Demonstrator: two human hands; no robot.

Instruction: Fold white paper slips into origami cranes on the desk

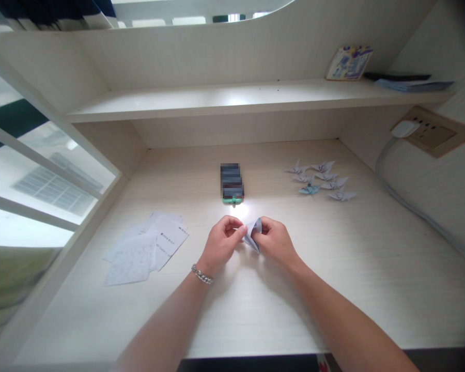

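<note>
Between my two hands is a small piece of folded paper (pixel 251 238), whitish with a bluish patch near its top. My left hand (pixel 225 238), with a chain bracelet (pixel 202 275) on the wrist, pinches its left edge between thumb and fingers. From the other side my right hand (pixel 275 238) grips the paper, its thumb against the fold and its fingertips partly hidden. Both hands are just above the desk. Beyond them lies a phone (pixel 232 181) with a blurred screen and a green edge. Several folded paper cranes (pixel 335 183) stand at the back right, one of them blue (pixel 309 189).
Loose sheets of paper (pixel 134 258), some with writing, overlap on the desk's left. A shelf (pixel 201 102) spans the back, with a small printed packet (pixel 349 63) and flat booklets (pixel 413 84). A grey cable (pixel 406 204) runs from a wall socket (pixel 436 132) down the right side.
</note>
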